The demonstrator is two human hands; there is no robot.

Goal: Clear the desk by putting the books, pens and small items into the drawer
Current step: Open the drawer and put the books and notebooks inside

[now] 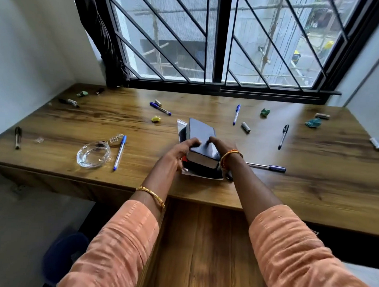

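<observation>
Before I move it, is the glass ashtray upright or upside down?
Upright: the glass ashtray rests on the desk with its hollow facing up.

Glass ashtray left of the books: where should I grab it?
Pinch the ashtray's near rim from above, thumb inside the bowl. It sits flat and open side up; the blue pen lies close on its right, so come from the front edge.

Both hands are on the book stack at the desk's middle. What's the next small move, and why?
Probably lift the stack straight up off the desk. The left hand and right hand already grip the dark book from either side, fingers curled over its top, with thinner books beneath it. No open drawer shows in this view, so where to carry it can't be judged yet.
</observation>
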